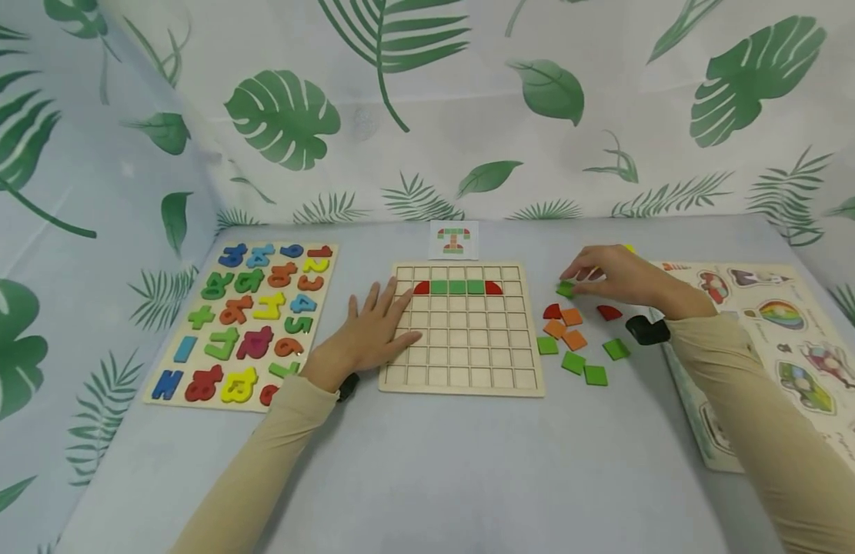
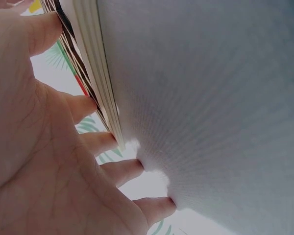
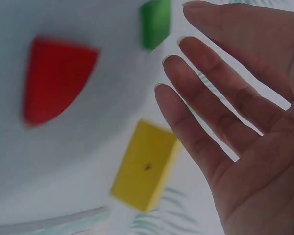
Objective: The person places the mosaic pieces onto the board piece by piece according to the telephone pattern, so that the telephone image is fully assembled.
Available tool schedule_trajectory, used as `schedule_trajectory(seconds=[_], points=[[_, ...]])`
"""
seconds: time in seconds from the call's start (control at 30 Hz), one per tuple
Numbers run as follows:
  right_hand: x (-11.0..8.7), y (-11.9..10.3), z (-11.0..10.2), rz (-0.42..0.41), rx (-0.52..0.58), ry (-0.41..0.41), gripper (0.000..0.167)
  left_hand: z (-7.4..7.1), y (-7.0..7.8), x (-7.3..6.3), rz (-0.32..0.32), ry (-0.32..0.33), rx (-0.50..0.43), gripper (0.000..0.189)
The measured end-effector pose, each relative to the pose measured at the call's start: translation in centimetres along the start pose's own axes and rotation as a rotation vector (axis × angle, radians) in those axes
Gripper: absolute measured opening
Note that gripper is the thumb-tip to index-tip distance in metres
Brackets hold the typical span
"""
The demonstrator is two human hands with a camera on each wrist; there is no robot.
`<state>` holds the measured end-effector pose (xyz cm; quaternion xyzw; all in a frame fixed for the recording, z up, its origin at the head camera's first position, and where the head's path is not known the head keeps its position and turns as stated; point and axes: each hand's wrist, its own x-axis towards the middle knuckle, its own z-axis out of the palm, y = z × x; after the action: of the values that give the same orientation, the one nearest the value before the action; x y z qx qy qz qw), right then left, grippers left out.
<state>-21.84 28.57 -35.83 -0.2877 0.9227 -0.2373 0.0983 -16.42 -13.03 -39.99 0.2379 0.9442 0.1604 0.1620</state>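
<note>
R hand (image 1: 617, 278) part-open, fingertips at green tile (image 1: 565, 289), R of grid board (image 1: 462, 377); touching or not, hard to tell. L hand (image 1: 367, 331) spread, fingers on board's L edge. Loose red/orange/green pcs (image 1: 575, 339) nr R hand.

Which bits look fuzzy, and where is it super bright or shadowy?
Right wrist view: the red piece has fuzzy edges, while the right hand looks sharper. Left wrist view: bright white glows past the left hand, and the table surface looks dim grey. Head view: mostly clear, with soft shadow beside the left sleeve.
</note>
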Motion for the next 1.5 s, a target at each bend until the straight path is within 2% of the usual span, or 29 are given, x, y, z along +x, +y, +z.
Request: schedule_trajectory(seconds=[0.23,0.63,1.1,1.5], points=[[-0.6,0.9,0.3,0.033,0.022,0.02,0.024,0.2,0.0,0.0,-0.018,-0.008,0.017,0.081],[0.8,0.5,0.9,0.05,-0.015,0.014,0.021,0.0,0.1,0.0,-0.008,-0.001,0.018,0.081],[1.0,0.8,0.8,0.176,0.076,-0.019,0.026,0.0,0.2,-0.1,-0.009,0.001,0.01,0.081],[0.6,0.2,1.1,0.156,0.059,0.034,0.024,0.2,0.1,0.1,-0.001,0.016,0.007,0.08]])
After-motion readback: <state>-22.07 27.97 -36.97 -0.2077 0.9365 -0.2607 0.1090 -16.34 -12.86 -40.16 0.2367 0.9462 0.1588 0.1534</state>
